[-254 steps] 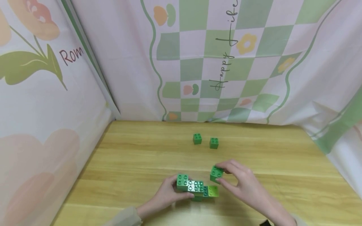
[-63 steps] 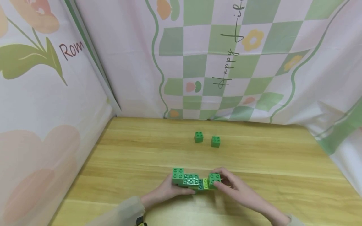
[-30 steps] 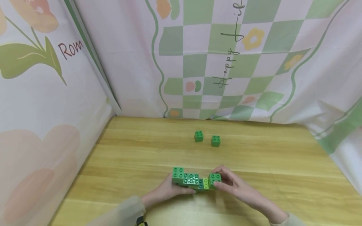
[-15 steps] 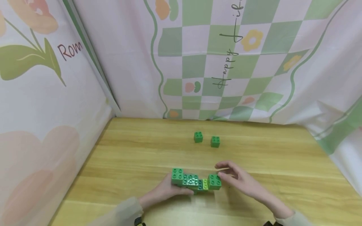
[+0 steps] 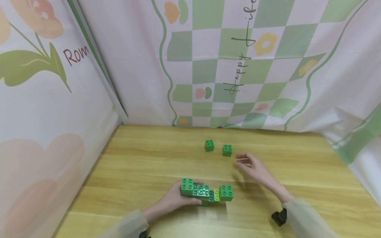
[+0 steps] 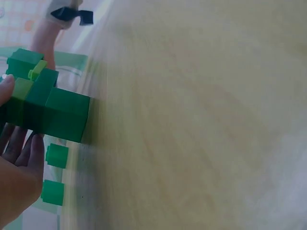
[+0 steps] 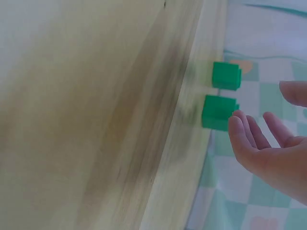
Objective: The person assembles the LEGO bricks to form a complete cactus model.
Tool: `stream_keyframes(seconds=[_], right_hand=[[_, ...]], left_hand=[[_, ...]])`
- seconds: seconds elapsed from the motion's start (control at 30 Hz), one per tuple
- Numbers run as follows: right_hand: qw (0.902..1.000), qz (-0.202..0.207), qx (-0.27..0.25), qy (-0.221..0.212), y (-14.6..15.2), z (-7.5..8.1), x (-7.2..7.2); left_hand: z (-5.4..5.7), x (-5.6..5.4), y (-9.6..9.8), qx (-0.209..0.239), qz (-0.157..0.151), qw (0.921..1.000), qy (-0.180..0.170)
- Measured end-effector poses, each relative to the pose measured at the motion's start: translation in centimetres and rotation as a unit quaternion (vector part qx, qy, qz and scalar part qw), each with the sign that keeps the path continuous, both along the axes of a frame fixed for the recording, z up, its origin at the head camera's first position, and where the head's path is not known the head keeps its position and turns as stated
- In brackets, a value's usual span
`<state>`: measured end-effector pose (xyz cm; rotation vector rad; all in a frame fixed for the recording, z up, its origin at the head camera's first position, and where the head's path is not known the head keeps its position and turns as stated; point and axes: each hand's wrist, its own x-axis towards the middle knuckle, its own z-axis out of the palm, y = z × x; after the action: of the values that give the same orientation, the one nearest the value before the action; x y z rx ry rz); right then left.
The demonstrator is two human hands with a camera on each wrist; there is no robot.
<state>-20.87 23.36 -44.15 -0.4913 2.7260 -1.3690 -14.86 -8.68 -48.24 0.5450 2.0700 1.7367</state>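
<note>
My left hand grips a build of joined toy building bricks by its left part, thumb on the near side. Green bricks of differing heights make it up, with a narrow lime brick towards the right. At its right end sits a square green brick with studs on top. My right hand is off the build, fingers loosely bent and holding nothing. Just left of its fingertips stands a loose green brick; another green brick stands further left. The right wrist view has the fingers near the closer brick.
The wooden table runs back to a checkered curtain. A printed fabric wall borders the left side. A black device sits on the right wrist.
The right hand set the square green brick at the build's right end, let go of it and moved up and right towards the loose bricks. The left hand keeps its hold.
</note>
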Motion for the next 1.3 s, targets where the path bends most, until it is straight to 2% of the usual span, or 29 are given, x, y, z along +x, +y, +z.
stream_keyframes(seconds=[0.37,0.57,0.8,1.0,1.3], right_hand=[[0.9982,-0.035,0.014,-0.047,0.0,-0.7,-3.9],[0.9973,-0.045,0.028,-0.05,-0.4,-0.7,-5.2],[0.9971,-0.033,0.034,-0.06,-1.0,-0.9,-6.1],[0.9974,-0.029,0.039,-0.053,-1.2,-1.5,-6.7],[0.9972,-0.031,0.053,-0.042,-1.2,-1.8,-6.9]], left_hand=[[0.1,0.1,-0.1,0.01,0.001,0.9999,-0.013],[0.1,0.1,-0.2,0.008,0.008,0.9999,-0.011],[0.0,0.3,-0.3,0.006,0.018,0.9997,-0.014],[0.0,0.3,-0.2,0.021,0.015,0.9995,-0.017],[0.1,0.4,-0.2,0.022,0.017,0.9994,-0.019]])
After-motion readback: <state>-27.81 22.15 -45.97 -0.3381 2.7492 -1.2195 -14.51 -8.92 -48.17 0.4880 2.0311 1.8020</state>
